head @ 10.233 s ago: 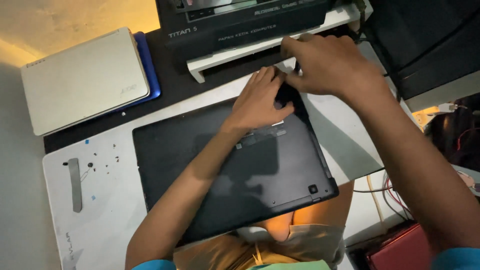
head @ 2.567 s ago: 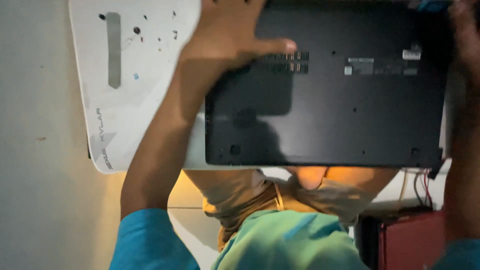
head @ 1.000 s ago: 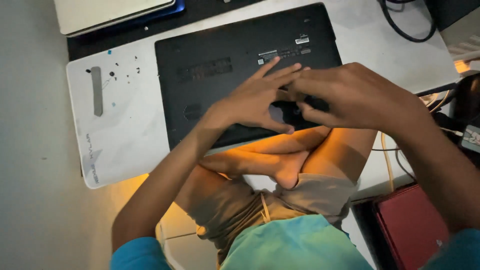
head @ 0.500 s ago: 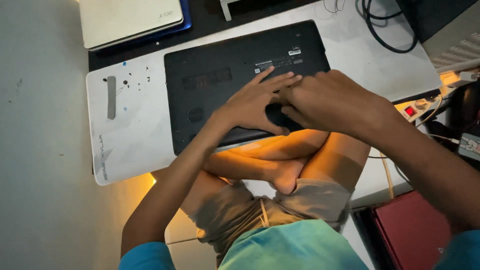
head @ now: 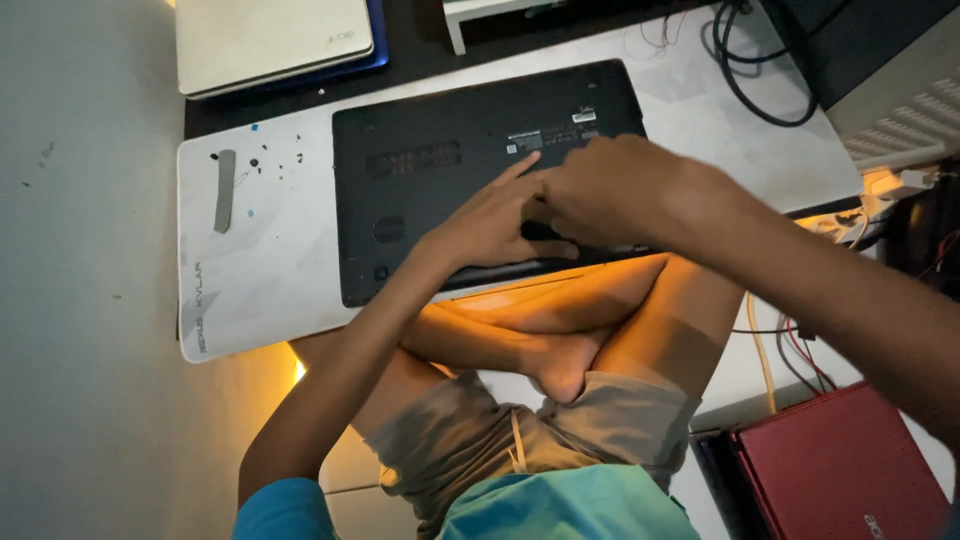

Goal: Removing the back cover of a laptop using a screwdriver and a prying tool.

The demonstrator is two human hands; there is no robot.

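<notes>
Carefully, we are pressing both hands onto the upturned black laptop (head: pixel 470 160) on the white mat (head: pixel 250 280).

Our left hand (head: pixel 490 220) is lying flat, fingers spread; our right hand (head: pixel 610 190) is curling over it, gripping we cannot tell what. We are risking a slip scattering the tiny screws (head: pixel 270 160) lying nearby.

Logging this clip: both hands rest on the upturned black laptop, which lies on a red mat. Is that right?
Not quite. In the head view both the left hand and right hand do rest on the upturned black laptop, but the mat under it is white, not red.
</notes>
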